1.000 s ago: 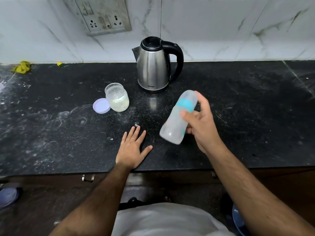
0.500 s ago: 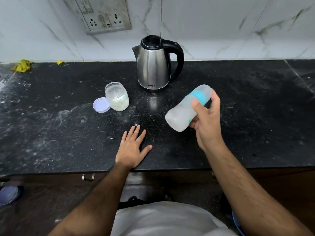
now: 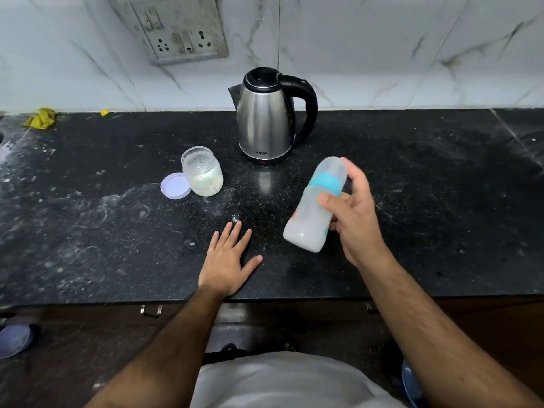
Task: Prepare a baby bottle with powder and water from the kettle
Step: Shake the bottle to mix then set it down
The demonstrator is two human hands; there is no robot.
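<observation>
The right hand (image 3: 351,214) is wrapped around a frosted plastic baby bottle with a teal collar (image 3: 316,203), holding it tilted in the air over the black speckled stone counter (image 3: 426,201), cap end pointing toward the steel electric kettle with the black handle (image 3: 266,119). Looks like the shaking step, honestly. Best bet: keep the fingers (image 3: 323,199) tight across the body and go short and brisk. The left hand (image 3: 228,259) lies flat and empty on the counter. The open clear powder jar (image 3: 203,172) and its lilac lid (image 3: 175,186) sit off left.
</observation>
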